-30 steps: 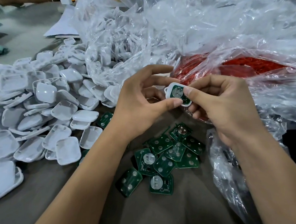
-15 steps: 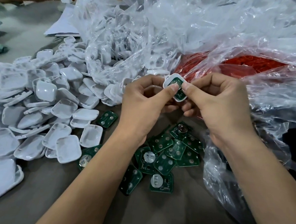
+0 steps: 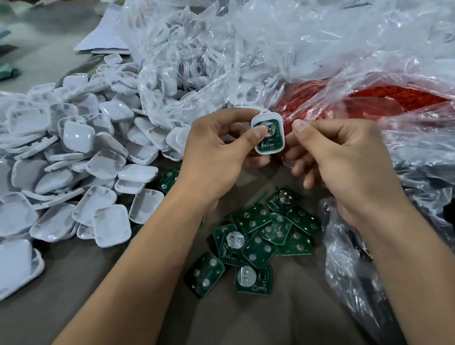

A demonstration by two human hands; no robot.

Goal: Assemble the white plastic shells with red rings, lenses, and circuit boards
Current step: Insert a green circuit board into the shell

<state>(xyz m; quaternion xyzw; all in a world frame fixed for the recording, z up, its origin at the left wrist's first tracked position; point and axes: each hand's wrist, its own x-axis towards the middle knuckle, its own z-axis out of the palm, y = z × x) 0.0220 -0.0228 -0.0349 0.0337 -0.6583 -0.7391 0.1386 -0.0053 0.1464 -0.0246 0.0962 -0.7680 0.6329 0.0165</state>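
1. Above the middle of the grey-brown cloth-covered table [image 3: 232, 339], in the head view, the left hand [image 3: 214, 154] holds a small white rounded-square plastic shell [image 3: 280, 121] with a green circuit board [image 3: 269, 140] seated in it. The thumb presses the board's face and the fingers curl behind, likely so the board stays flat in its recess.
2. The right hand [image 3: 341, 161] sits just beside the shell's right edge. Its fingers are curled and its thumb points at the shell; whether this grip pinches the rim I cannot tell.
3. Loose green circuit boards [image 3: 258, 242] lie below the hands, within easy reach for the next pick.
4. A heap of white plastic shell halves [image 3: 62, 173] spreads to the left, probably as sorted stock.
5. Clear plastic bags [image 3: 316, 42] behind hold more white parts, and one holds the red rings [image 3: 388, 101] just behind the held shell, so the ring supply is close.
6. No red ring or lens shows on this shell, so I judge it only partly assembled.
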